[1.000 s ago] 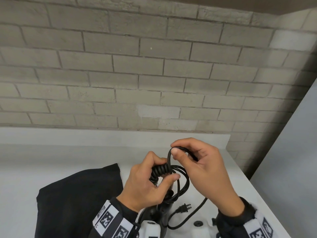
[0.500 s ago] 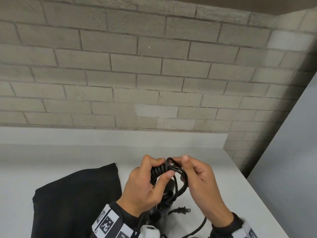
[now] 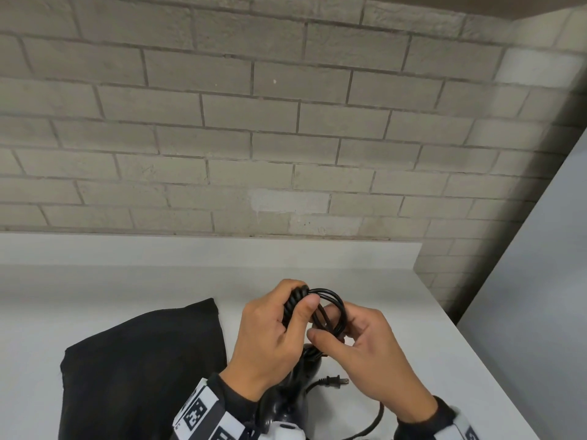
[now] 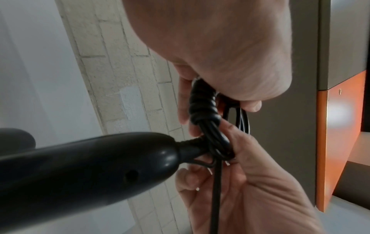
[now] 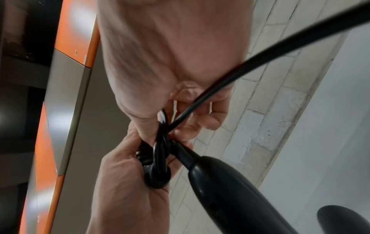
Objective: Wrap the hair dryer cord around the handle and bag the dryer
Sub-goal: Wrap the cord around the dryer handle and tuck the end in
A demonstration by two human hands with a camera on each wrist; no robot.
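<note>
the left hand (image 3: 270,341) is curled round a tight coil of cord (image 3: 293,304), thumb pressed on its side, holding it up above the worktop (image 3: 397,315) near the right edge. the right hand (image 3: 371,354) pinches a few loose loops of the same cord between thumb and fingers, just right of the coil and touching it. in the left wrist view the coil (image 4: 203,106) sits at the end of the dryer (image 4: 86,171) handle, where the cord leaves the strain relief, and a straight run of cord drops from there. in the right wrist view the same knot of loops (image 5: 160,161) lies between both hands, with the handle (image 5: 226,186) running down and away. the plug (image 3: 333,381) lies flat on the worktop below the right hand, near the front edge. a black bag (image 3: 143,369) lies flat on the worktop left of the hands, near the front. a brick wall (image 3: 254,122) stands behind the worktop.
</note>
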